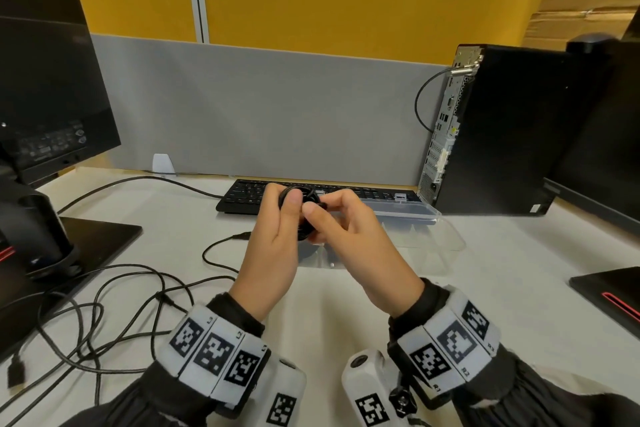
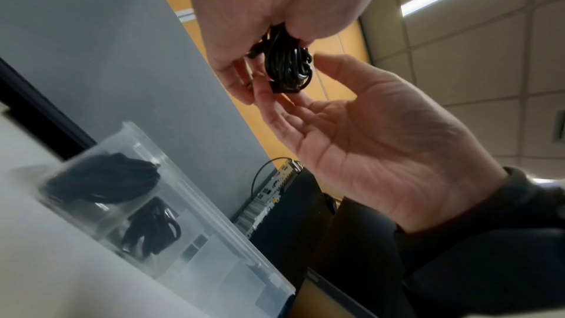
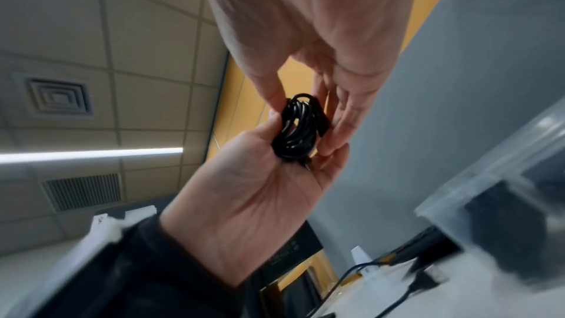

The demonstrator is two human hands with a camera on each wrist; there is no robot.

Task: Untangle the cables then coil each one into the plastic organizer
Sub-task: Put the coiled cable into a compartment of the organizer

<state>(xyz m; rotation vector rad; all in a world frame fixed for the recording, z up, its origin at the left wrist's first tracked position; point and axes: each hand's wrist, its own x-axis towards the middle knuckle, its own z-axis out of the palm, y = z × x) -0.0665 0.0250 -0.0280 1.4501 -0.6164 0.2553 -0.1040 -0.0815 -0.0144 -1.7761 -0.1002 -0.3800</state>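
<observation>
Both hands, left hand (image 1: 277,218) and right hand (image 1: 349,229), pinch one coiled cable (image 2: 287,69) above the organizer (image 2: 171,262), where two coils (image 2: 104,178) lie; loose cables (image 1: 104,315) remain at the bench's left edge.

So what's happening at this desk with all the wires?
A person is tidying cables. Both hands, left hand and right hand, hold a small black coil up above the desk, pinching it between the fingers. The clear organizer lies open behind them with two coils already in its compartments. More loose cables lie tangled on the desk to the left, not yet coiled.
</observation>
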